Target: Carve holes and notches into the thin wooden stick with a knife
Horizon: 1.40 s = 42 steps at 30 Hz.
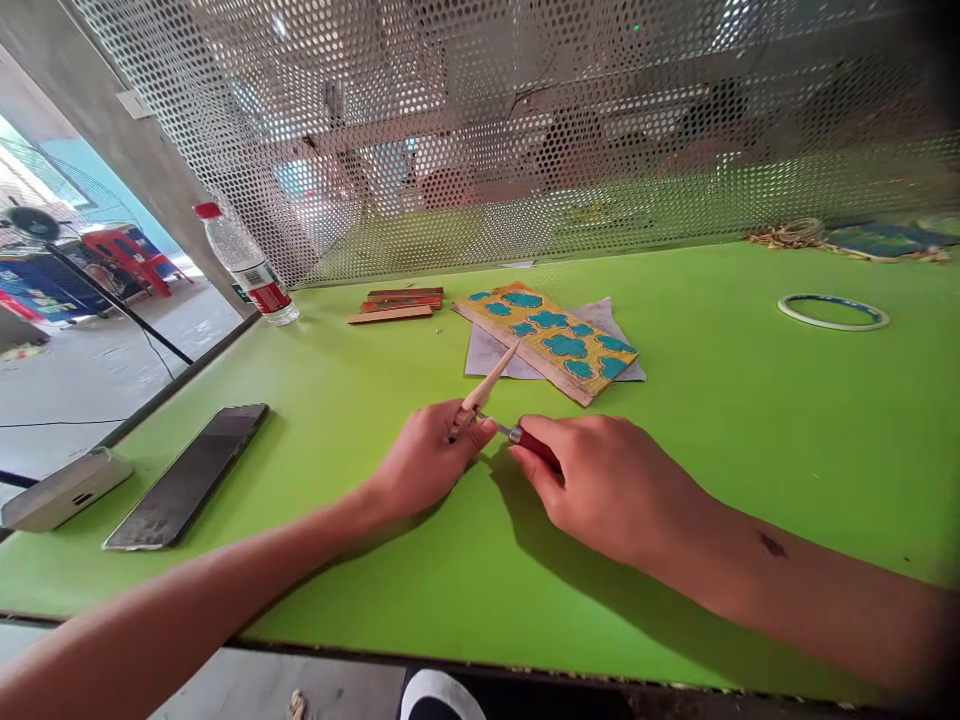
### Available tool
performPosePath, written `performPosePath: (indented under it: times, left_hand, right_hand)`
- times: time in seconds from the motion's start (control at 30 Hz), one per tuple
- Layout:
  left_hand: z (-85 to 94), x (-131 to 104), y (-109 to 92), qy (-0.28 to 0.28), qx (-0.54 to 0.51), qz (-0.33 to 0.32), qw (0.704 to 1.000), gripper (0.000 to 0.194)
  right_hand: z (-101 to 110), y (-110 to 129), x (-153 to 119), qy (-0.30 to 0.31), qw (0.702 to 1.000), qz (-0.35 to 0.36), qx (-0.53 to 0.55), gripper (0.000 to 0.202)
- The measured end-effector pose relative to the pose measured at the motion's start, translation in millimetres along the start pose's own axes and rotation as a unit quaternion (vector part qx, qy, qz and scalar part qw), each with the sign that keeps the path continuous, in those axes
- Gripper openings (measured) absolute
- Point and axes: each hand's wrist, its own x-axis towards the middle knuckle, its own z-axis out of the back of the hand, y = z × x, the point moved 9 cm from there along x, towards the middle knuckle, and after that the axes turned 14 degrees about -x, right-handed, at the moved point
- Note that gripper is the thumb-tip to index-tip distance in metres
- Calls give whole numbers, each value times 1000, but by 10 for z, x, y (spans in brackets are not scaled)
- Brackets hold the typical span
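My left hand (431, 450) is closed around a pale, pointed wooden piece (491, 378) whose tapered tip slants up to the right. In my right hand (611, 480) sits the dark red handle of a carving tool (538, 447). Its thin metal shaft reaches left to the lower part of the wooden piece, beside my left thumb; the cutting end is partly hidden there. Beyond both hands lies a yellow board with blue-green shapes (564, 345), resting on white paper (486, 355).
Several thin wooden strips (397, 305) lie at the back left, near a water bottle (251, 270). A phone (191, 475) and a white device (67, 490) are at the left. A ring (832, 322) lies at the right. A perforated metal screen (465, 130) borders the green table (750, 430).
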Motion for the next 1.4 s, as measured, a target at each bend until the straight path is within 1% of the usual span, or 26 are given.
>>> performPosePath:
  times: [0.17, 0.33, 0.43, 0.53, 0.6, 0.63, 0.77, 0.87, 0.97, 1.1, 1.17, 1.27, 1.33, 1.4]
  left_hand:
    - [17, 2, -6, -17, 14, 2, 1000, 42]
    - [11, 8, 10, -18, 8, 4, 1000, 42]
    - [-5, 1, 25, 1, -6, 0, 1000, 41]
    - [-12, -17, 32, 22, -21, -5, 1000, 41]
    - [-15, -25, 29, 29, -28, -1, 999, 42]
    - [-17, -26, 26, 31, -30, 3, 999, 43]
    - [-30, -9, 2, 24, -31, 29, 999, 41]
    - [-36, 12, -2, 14, -31, 46, 998, 39]
    - [-46, 24, 26, 14, -45, 62, 997, 41]
    - [-88, 12, 89, 38, -89, 88, 991, 45]
    - [-98, -4, 117, 51, -115, 100, 987, 47]
    - [-89, -26, 141, 70, -142, 107, 982, 47]
    - [-79, -35, 144, 81, -148, 103, 980, 46]
    - [-66, -38, 138, 86, -146, 97, 981, 44]
  right_hand:
    - [35, 54, -34, -8, 999, -13, -52, 20]
    - [31, 88, -58, -18, 998, 0, -68, 23]
    - [15, 71, -18, -8, 999, 39, -34, 21]
    - [8, 49, 26, 5, 996, 76, 41, 26]
    - [4, 37, 36, 10, 994, 83, 73, 28]
    - [1, 31, 34, 9, 994, 79, 70, 27]
    - [9, 34, -16, -5, 999, 42, -18, 22]
    - [35, 73, -61, -21, 995, 31, -97, 22]
    - [79, 134, -94, -51, 986, 45, -154, 24]
    - [115, 171, -109, -81, 976, 78, -185, 31]
    - [108, 136, -85, -75, 979, 95, -166, 33]
    - [71, 0, -3, -33, 993, 100, -57, 28]
    - [57, -73, 52, -11, 995, 103, 14, 21]
    - [64, -86, 83, -8, 992, 118, 42, 17]
